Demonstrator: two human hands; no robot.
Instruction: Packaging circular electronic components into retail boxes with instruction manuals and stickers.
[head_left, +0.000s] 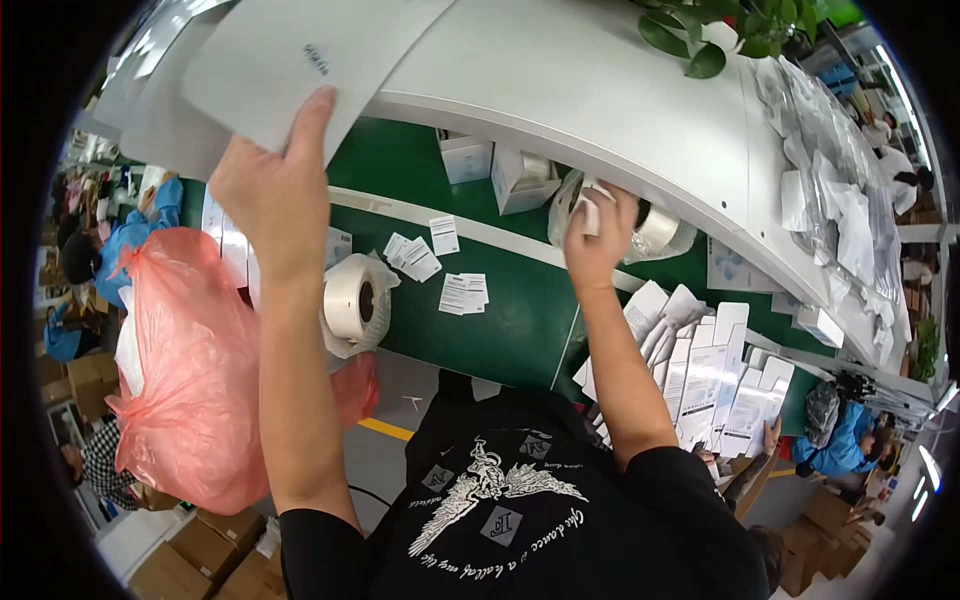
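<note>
My left hand (275, 185) is raised at the upper left, thumb pressed on a flat white sheet (270, 75) with small dark print; its other fingers are mostly hidden. More pale sheets lie beside or under that one. Beneath the shelf edge, my right hand (600, 235) is closed around a small white piece (592, 212), too covered to tell its kind. Right behind this hand sits a white roll (657, 230) in clear plastic. Another wrapped white roll (348, 305) lies close to my left forearm. Small printed cards (415, 255) and more cards (463, 294) lie on the green tabletop between my arms.
A white shelf (560, 85) spans the far side, with a plant (705, 55) and clear plastic bags (840, 200) on it. Small white boxes (525, 180) stand underneath. Flattened cartons (700, 370) are piled at right, near another person's hand (771, 437). A pink bag (190, 370) bulges at left.
</note>
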